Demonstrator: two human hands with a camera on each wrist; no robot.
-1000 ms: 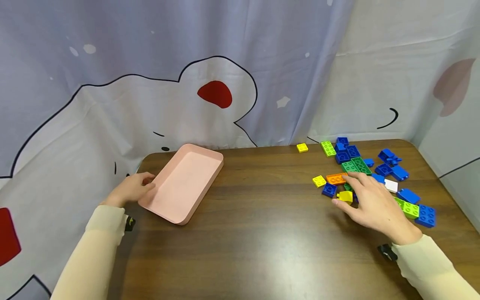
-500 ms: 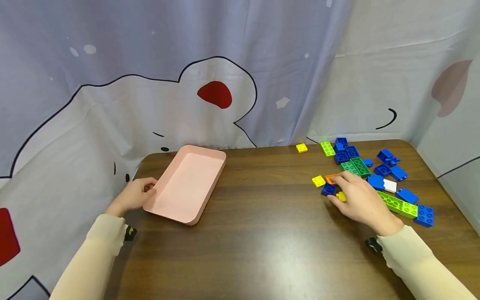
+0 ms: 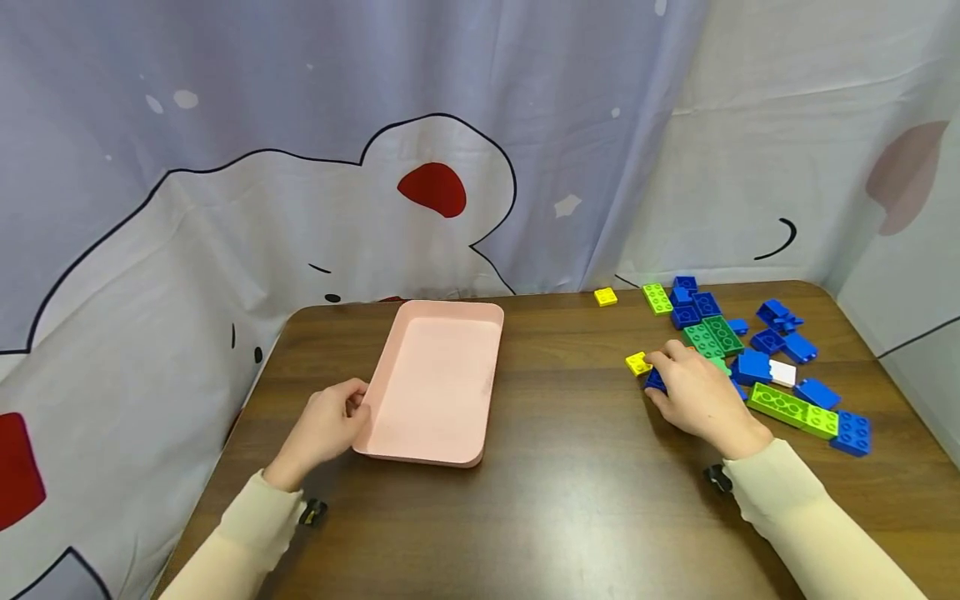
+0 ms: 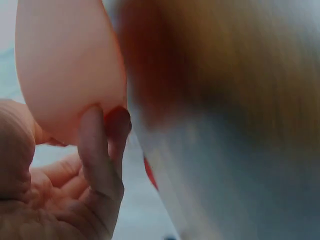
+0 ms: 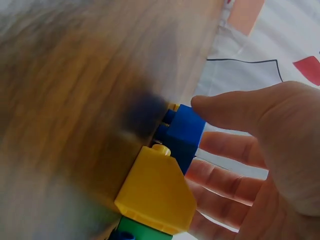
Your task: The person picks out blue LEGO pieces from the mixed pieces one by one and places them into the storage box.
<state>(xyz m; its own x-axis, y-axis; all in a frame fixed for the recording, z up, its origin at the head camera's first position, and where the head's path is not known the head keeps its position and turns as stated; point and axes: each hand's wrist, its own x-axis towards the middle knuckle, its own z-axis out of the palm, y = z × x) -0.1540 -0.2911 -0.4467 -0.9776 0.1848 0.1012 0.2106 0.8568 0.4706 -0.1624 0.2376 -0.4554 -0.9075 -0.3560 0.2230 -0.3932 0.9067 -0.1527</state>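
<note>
A shallow pink tray (image 3: 435, 379) lies left of the table's middle. My left hand (image 3: 326, 425) pinches its left side; the left wrist view shows thumb and fingers on the tray wall (image 4: 70, 65). Farther right, my right hand (image 3: 701, 400) reaches down over toy building bricks. Beside its thumb in the right wrist view is a blue brick (image 5: 186, 132), the fingers extending behind it. A yellow brick with a sloped side (image 5: 155, 192) and a green brick (image 5: 145, 230) stand nearby. The hand covers most of the orange brick in the head view.
Several blue bricks (image 3: 752, 367), a long lime brick (image 3: 780, 404), green bricks (image 3: 722, 335) and a white brick (image 3: 782, 372) spread over the right side. A yellow brick (image 3: 605, 297) lies at the back edge. A curtain (image 3: 300, 225) hangs behind the wooden table (image 3: 540, 467).
My left hand has drawn the pink tray rightward and turned it straighter. My right hand has moved left and closer in over the orange and blue bricks.
</note>
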